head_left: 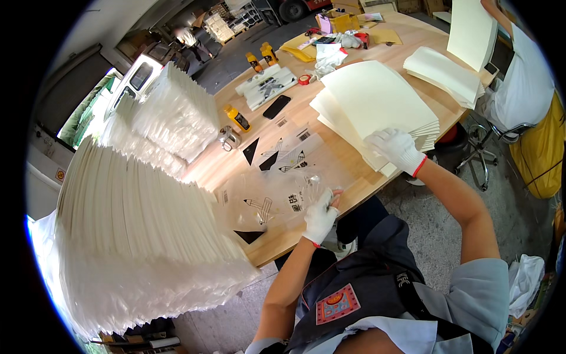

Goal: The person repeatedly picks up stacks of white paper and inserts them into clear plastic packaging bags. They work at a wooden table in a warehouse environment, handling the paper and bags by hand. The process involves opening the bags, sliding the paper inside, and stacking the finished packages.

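My left hand [321, 217], in a white fingerless glove with a red cuff, is closed on the near right edge of a clear plastic bag [244, 194]. This bag has black pencil drawings and lies over other printed bags on the table. To the right, my right hand [396, 151], gloved the same way, bends its fingers over the near edge of a fanned stack of cream paper sheets [377, 94]. Its fingertips are partly hidden, but they seem to pinch the sheets' edge.
Tall piles of bagged paper [135, 236] line the left. A phone [277, 107], an orange-capped bottle [237, 118], a metal mug [229, 138] and a tape roll [304, 79] sit on the wooden table [359, 187]. At far right, another person's arm [498, 15] holds a paper sheet [471, 32].
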A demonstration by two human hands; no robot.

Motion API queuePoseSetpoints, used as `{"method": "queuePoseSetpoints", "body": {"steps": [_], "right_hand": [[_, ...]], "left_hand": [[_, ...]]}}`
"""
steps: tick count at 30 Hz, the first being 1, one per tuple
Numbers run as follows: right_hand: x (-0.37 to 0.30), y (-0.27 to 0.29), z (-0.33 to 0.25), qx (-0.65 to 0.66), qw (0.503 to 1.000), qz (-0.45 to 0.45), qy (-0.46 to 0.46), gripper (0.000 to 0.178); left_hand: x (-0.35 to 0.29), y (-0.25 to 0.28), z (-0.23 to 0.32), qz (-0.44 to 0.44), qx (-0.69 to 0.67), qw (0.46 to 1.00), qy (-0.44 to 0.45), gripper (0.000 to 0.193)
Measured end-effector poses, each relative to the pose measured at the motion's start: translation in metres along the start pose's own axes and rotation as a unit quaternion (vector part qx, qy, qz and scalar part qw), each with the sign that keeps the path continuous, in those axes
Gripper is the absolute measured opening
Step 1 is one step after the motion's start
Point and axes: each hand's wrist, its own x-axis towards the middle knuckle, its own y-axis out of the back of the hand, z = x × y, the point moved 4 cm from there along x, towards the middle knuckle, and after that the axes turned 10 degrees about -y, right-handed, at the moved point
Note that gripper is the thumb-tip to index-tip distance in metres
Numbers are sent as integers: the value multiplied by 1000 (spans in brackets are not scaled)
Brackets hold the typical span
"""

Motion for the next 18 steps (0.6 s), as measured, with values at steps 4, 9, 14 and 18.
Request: {"method": "queuePoseSetpoints", "body": {"steps": [4, 9, 14, 18], "right_hand": [[9, 4, 19, -36, 997, 66, -36, 21], [-21, 81, -80, 51, 999, -1, 5, 14], [-50, 126, -82, 215, 975, 9, -53, 38], [-98, 42, -34, 716, 587, -153, -345, 36]], "left_hand": [[27, -18, 21, -25, -265, 964, -12, 31], [59, -31, 22, 52, -594, 781, 187, 35], [35, 30, 23, -9, -419, 877, 235, 25], [24, 66, 6, -126, -246, 951, 140, 30]]}}
